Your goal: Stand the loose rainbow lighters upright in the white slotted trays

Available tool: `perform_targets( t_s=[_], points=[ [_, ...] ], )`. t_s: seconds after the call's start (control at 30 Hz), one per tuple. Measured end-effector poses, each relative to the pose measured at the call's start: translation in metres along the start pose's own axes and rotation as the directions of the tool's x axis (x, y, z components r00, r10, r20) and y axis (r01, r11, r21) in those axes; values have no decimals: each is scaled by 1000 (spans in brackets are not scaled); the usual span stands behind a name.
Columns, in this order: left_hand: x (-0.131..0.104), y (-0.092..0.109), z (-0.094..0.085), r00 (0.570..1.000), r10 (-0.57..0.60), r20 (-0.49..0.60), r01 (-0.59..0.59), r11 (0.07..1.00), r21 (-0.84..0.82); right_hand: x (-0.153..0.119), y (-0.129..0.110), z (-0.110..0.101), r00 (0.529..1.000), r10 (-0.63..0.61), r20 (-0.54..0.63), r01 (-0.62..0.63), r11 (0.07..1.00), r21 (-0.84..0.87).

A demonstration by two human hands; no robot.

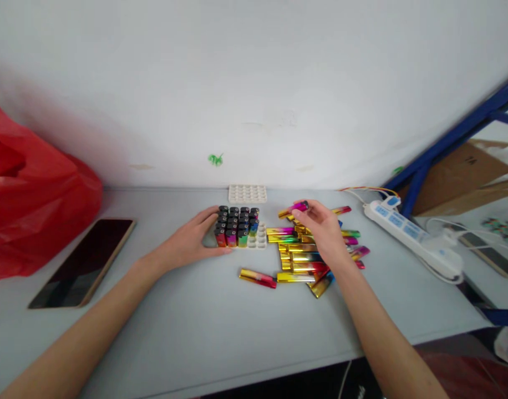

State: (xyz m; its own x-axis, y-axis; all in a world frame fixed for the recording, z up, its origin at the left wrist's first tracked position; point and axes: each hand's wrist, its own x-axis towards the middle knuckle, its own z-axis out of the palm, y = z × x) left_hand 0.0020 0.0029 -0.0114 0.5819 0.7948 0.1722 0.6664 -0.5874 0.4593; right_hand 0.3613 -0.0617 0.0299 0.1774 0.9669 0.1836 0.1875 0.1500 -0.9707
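My left hand (191,239) curves round the left side of a white tray (261,238), thumb at the front corner and fingers at the back. Several lighters (233,227) with black tops stand upright in it in rows; slots on the right side are bare. Between the thumb and fingers of my right hand (323,224) is a shiny lighter (295,209), gold at one end and purple at the other, raised over a loose pile. That pile of gold and multicoloured lighters (301,257) lies under and beside the right hand, which hides part of it.
A second white slotted tray (248,194) is against the wall. On the left are a phone or tablet (83,263) and a red plastic bag (33,194). At right lie a white power strip (412,238) with cords, a blue metal frame (449,147) and a cardboard box (462,177).
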Motion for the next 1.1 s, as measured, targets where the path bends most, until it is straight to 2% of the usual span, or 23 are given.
perform_targets(
  t_s=[0.1,0.2,0.3,0.37,0.43,0.5,0.6,0.77,1.1],
  points=[
    [0,-2,1,1000,-11,5,11,1000,11,-5,-9,11,995,100,17,-102,973,207],
    [0,-2,1,1000,-16,13,16,1000,16,-11,-21,22,975,161,156,-207,915,347],
    [1,1,0,999,-29,23,29,1000,6,-17,-30,30,930,227,289,-322,883,343],
    [1,3,-2,999,-29,20,30,1000,-10,-21,-30,34,918,257,304,-336,909,247],
    [1,5,-2,1000,-21,13,21,999,-26,-24,-27,38,945,212,251,-242,965,98],
    [1,5,-2,1000,-12,4,12,999,-31,-26,-24,42,980,99,170,-87,993,-78],
    [1,3,-1,1000,-4,2,4,1000,-22,-28,-22,46,995,-35,98,62,955,-291],
    [0,-1,1,1000,-8,-2,8,1000,-7,-28,-23,48,988,-108,110,146,884,-443],
    [0,-2,1,1000,-3,1,3,1000,16,-30,-23,51,985,-139,102,172,840,-515]
  ],
)
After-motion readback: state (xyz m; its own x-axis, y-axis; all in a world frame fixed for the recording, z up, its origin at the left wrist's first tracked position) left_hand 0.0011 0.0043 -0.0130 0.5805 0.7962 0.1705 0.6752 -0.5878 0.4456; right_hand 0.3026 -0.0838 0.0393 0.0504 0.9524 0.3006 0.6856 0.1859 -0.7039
